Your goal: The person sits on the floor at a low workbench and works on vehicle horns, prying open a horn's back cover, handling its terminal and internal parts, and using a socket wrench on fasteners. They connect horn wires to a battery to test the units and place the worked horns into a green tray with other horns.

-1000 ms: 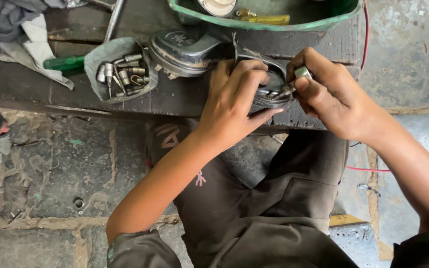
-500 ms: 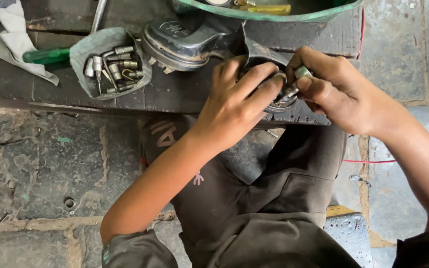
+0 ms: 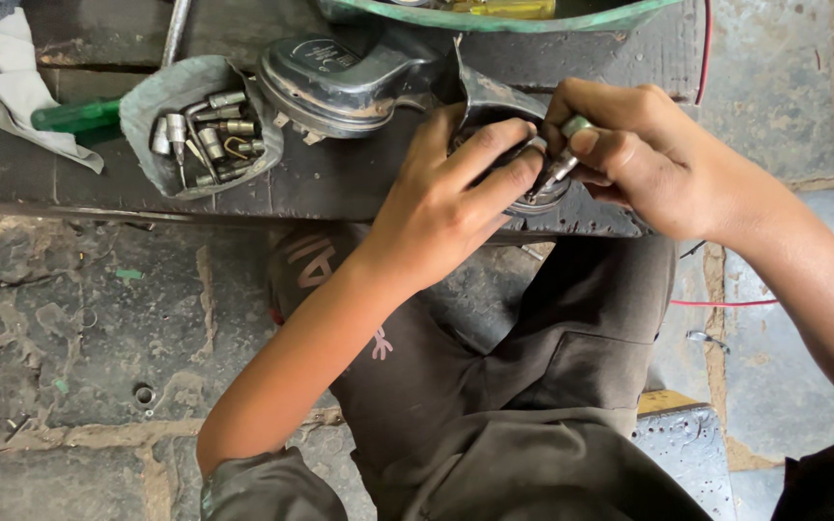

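head view: left hand (image 3: 451,198) gripped a round metal part (image 3: 523,164); beside it, right hand (image 3: 644,154) pinched a small tool (image 3: 557,169) touching the part

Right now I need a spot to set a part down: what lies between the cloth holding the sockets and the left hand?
In the head view, a dark domed metal horn lies on the bench between the cloth of sockets and the left hand.
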